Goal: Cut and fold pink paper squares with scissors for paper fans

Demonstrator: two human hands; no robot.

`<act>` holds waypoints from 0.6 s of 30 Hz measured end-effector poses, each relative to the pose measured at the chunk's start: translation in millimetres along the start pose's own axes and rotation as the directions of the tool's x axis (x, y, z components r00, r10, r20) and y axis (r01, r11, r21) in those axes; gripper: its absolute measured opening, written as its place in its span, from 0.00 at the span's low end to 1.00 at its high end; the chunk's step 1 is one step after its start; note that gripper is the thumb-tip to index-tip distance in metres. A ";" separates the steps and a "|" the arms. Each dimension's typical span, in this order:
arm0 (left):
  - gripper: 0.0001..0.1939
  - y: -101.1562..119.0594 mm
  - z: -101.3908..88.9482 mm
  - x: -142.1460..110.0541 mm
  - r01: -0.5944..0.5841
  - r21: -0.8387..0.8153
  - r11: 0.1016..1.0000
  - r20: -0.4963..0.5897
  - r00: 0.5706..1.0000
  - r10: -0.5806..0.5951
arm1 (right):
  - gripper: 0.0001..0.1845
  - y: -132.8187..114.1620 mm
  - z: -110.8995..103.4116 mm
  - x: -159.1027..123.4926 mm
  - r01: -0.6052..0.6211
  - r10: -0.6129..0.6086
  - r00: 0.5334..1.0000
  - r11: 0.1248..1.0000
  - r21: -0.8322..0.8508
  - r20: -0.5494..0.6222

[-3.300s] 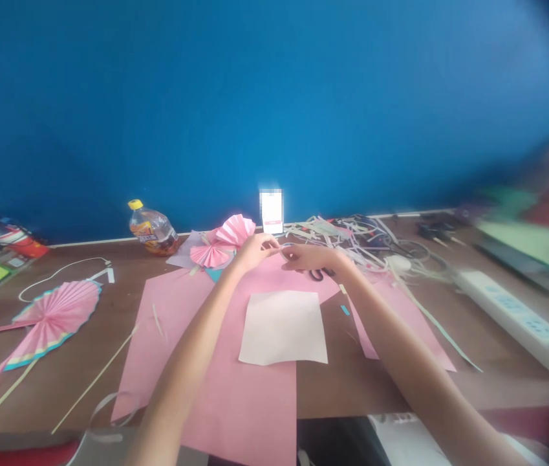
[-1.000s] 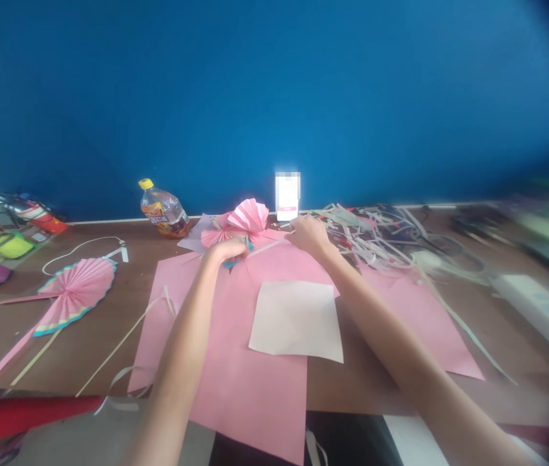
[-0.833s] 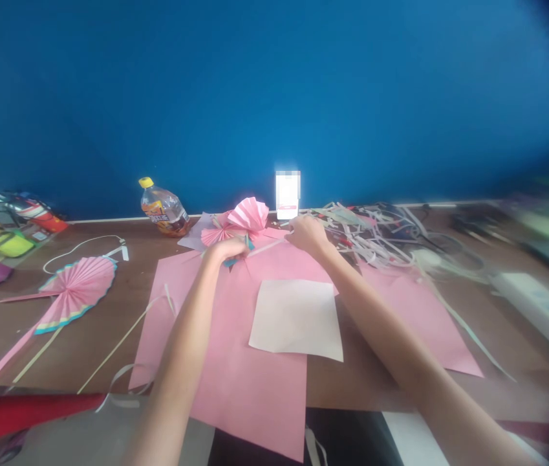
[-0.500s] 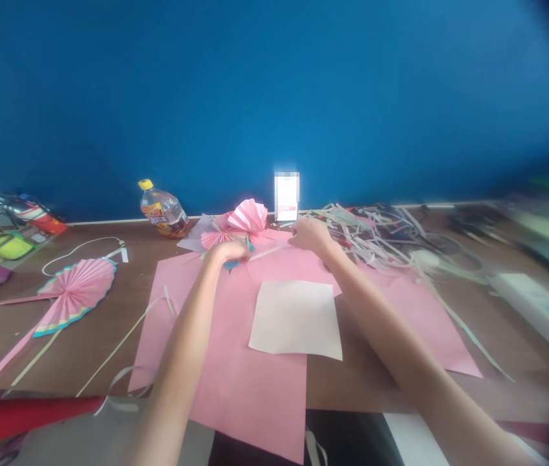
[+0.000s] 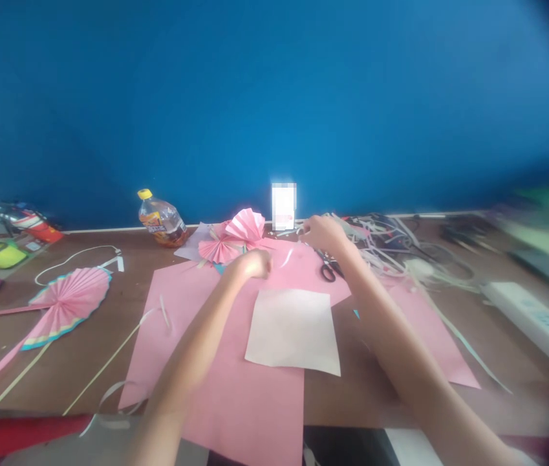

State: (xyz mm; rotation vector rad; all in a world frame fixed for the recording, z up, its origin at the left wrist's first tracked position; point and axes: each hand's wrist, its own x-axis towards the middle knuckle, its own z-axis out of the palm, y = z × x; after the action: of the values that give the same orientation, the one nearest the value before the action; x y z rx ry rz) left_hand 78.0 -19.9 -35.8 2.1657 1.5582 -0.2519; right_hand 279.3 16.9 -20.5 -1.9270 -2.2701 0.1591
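Over the large pink paper sheet (image 5: 249, 401), my left hand (image 5: 256, 264) has its fingers curled together; what they hold, if anything, is hidden. Just right of its fingertips a short, thin white strip (image 5: 286, 257) curves over the pink paper. My right hand (image 5: 322, 232) is farther back, at the left edge of a tangle of paper strips (image 5: 376, 236). Its fingers are bent inward and closed, and I cannot see what is between them. Pink pleated paper fans (image 5: 245, 226) stand behind my left hand. Scissors (image 5: 328, 268) lie partly under my right forearm.
A white paper square (image 5: 293, 330) lies on the pink sheet between my forearms. At left are a finished-looking pink fan (image 5: 70, 301) and a drink bottle (image 5: 160, 220). A bright phone-like screen (image 5: 284, 207) stands by the blue wall. A power strip (image 5: 536, 320) is at right.
My left hand has moved right, toward the middle of the pink sheet. My right hand has shifted slightly right, and the scissors now show. The white strip no longer stretches straight between my hands.
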 end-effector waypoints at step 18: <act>0.16 -46.9 -4.7 16.5 -0.127 -0.215 0.968 -0.050 0.992 0.118 | 0.10 8.1 -37.8 -20.8 0.064 -0.032 0.989 0.974 0.216 -0.146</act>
State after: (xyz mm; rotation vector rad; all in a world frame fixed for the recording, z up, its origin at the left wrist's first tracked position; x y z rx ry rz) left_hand 39.3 8.2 -50.3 2.0934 1.3934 -0.0002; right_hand 297.6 -3.1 14.0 -1.7141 -2.1075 0.2485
